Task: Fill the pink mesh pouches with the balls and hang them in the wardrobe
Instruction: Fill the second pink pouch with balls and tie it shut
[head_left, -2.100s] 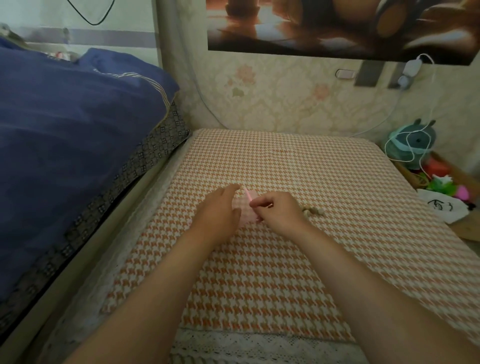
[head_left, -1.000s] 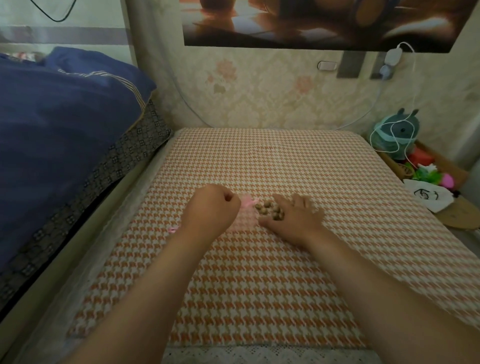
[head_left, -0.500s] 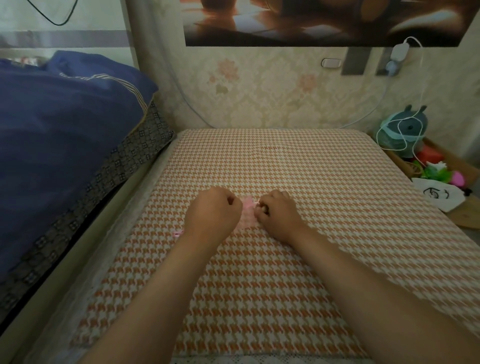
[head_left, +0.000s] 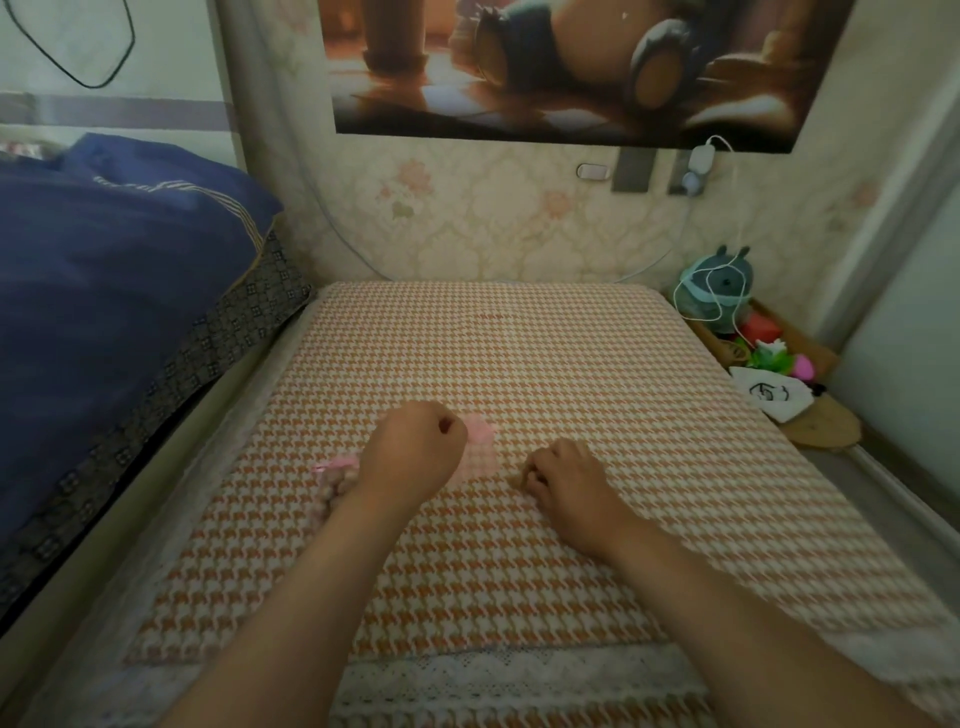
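My left hand (head_left: 415, 449) is closed in a fist on the edge of a flat pink mesh pouch (head_left: 479, 441), which lies on the orange houndstooth cloth (head_left: 571, 353). A second pink pouch (head_left: 335, 480), filled with tan balls, lies just left of my left wrist and is partly hidden by it. My right hand (head_left: 569, 480) rests on the cloth to the right of the flat pouch, a short gap away from it. Its fingers are curled down over small tan balls (head_left: 515, 481), and only a bit of one shows at the fingertips.
A bed with a blue quilt (head_left: 104, 291) runs along the left. The wall (head_left: 493, 218) stands behind the cloth. At the right are a wooden tray (head_left: 821, 431) with a plush toy (head_left: 719, 291), bright toys and a white bag (head_left: 774, 397), and a white cable.
My right hand went to the pouch mouth by my left fist, then pulled back to the right, curled on the cloth. The filled pouch by my left wrist has come into view.
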